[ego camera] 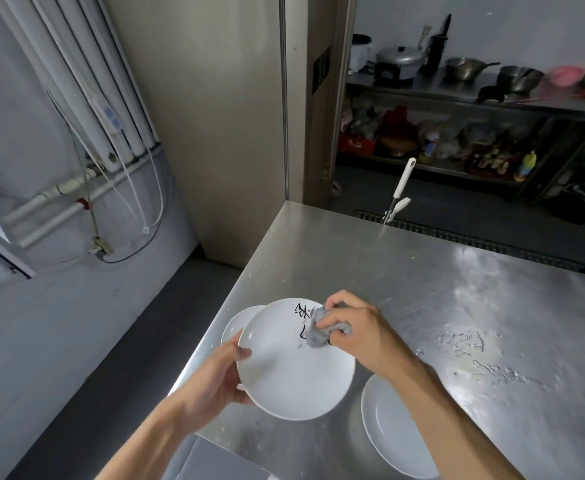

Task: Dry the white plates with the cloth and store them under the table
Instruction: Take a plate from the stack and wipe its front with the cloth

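Both hands are occupied over the near left corner of the steel tabletop point(422, 265). A white plate point(284, 379) with black markings near its far rim is gripped at its left edge by the left hand point(215, 372). The thumb is laid on its upper face and the fingers are curled beneath. The plate is held up in front of the camera rather than laid flat on the steel. A crumpled grey cloth point(315, 332) is bunched in the curled fingers of the right hand point(357, 327). It is pressed against the far part of the held plate, over the markings. A second plate point(237, 323) is partly hidden behind the held one, at the tabletop's left edge. A third plate point(388, 427) is seen lying on the tabletop at the near side, partly covered by the right forearm. Scattered water droplets point(464, 344) are seen on the steel to the right. In the background, pots point(460, 67) are ranged on a metal shelf point(457, 98).
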